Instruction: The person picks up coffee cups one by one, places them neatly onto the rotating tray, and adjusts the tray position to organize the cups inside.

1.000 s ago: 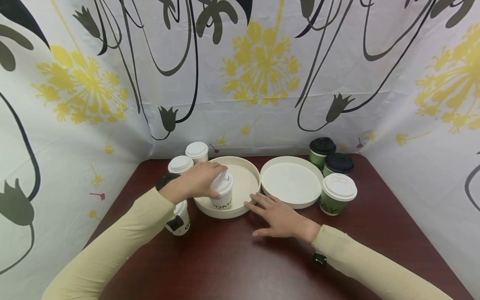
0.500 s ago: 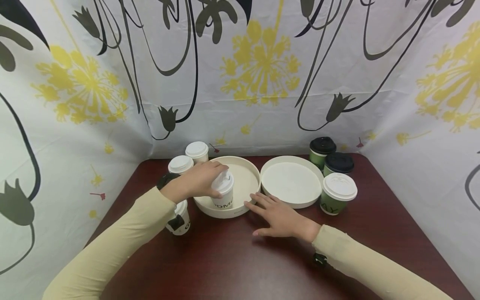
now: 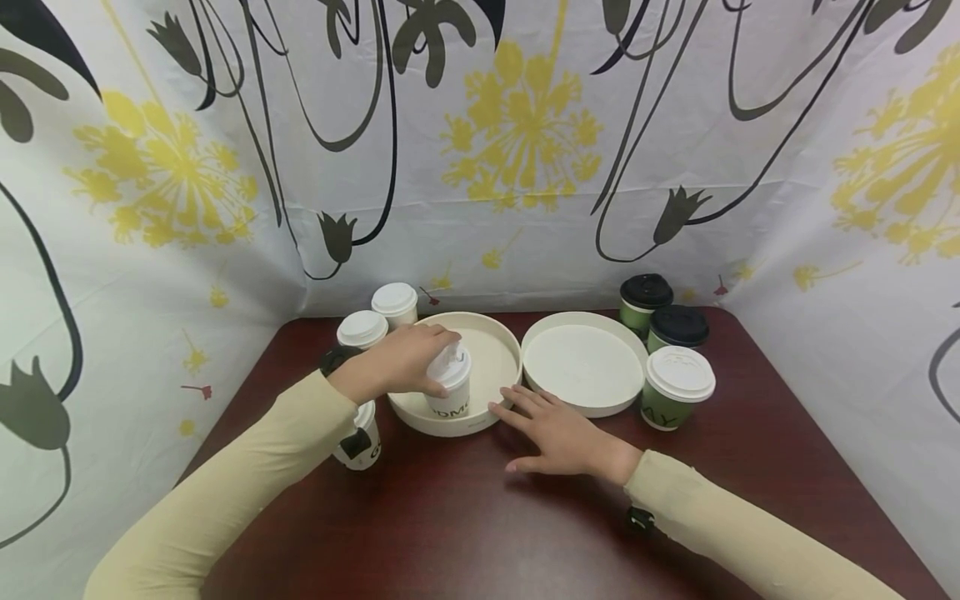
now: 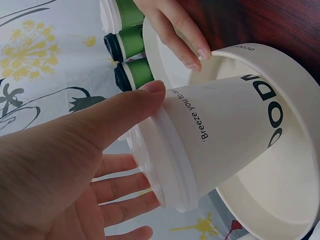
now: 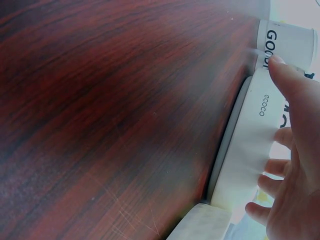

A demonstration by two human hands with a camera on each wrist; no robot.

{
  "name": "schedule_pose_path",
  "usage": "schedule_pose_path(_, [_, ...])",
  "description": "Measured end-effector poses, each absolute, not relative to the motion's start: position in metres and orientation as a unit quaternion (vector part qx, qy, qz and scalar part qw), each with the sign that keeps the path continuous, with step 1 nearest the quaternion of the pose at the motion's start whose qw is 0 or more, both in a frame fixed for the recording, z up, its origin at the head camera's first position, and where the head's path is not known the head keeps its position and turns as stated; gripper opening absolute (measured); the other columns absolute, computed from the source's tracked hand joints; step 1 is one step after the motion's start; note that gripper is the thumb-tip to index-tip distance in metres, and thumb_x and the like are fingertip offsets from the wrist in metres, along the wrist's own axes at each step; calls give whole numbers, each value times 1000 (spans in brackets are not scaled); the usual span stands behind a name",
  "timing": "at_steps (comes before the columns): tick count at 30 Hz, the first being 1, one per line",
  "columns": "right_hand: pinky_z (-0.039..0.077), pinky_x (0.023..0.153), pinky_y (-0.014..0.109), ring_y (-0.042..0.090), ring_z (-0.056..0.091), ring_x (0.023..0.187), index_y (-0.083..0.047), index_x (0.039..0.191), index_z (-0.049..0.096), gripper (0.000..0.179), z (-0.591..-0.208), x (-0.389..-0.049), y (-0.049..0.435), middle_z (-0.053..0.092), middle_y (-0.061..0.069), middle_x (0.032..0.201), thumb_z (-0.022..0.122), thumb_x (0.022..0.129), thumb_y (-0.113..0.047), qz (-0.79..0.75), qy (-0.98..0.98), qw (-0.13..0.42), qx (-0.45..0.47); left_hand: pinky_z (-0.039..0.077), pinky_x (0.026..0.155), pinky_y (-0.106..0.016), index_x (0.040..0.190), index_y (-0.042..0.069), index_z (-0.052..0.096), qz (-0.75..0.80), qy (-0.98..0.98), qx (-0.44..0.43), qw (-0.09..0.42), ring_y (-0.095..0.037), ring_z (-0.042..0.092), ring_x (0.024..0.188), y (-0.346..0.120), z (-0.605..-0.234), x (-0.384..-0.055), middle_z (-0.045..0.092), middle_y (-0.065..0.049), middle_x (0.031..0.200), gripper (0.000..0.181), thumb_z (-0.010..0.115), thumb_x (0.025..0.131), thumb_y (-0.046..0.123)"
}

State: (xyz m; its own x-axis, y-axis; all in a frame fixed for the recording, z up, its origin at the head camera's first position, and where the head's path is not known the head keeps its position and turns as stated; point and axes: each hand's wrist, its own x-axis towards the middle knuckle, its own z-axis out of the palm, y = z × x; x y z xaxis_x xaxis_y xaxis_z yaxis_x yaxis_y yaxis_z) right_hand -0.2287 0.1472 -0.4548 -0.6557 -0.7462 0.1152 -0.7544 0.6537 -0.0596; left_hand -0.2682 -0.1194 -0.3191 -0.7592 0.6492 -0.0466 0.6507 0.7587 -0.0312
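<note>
Work at an early stage, to judge by the layout: only one white cup point(image 3: 453, 392) within the rim of the left tray point(image 3: 450, 428), with the right tray point(image 3: 581, 362) bare inside. Lid of that cup grasped in the left hand point(image 3: 401, 362), thumb on one side and fingers on the other. Roughly upright in the head view, toward the front of the tray; contact between base and tray floor impossible to tell. Placing of this cup perhaps nearly complete, release not yet made.

Right hand point(image 3: 558, 437) holding nothing, fingers spread, fingertips at the near right rim of the left tray, possibly as a steadying touch.

Outside both trays, on the table point(image 3: 465, 525), probably the share left to handle. To the left: a rear white-lidded cup point(image 3: 393, 302), a second white-lidded cup point(image 3: 362, 329) just in front, a black lid point(image 3: 337, 357) partly hidden behind the left wrist, and a black-printed cup point(image 3: 363, 452) partly behind the left sleeve point(image 3: 255, 454). To the right, close beside the right tray: a rear black-lidded green cup point(image 3: 647, 293), a second black-lidded green cup point(image 3: 678, 327), and a white-lidded green cup point(image 3: 678, 383) nearest the front.
</note>
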Motion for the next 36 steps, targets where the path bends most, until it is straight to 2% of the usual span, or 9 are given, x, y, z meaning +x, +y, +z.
schedule_pose_path(36, [31,119,55,33,27,152,-22,157,30,89,-454,-228,148,29,13,163,58,86,-68,54,-911,29,409,46,108,-45,142,4,50,-49,935,348,38,-30,59,124,-113,-331,-269,61,-14,136,82,82,77,44])
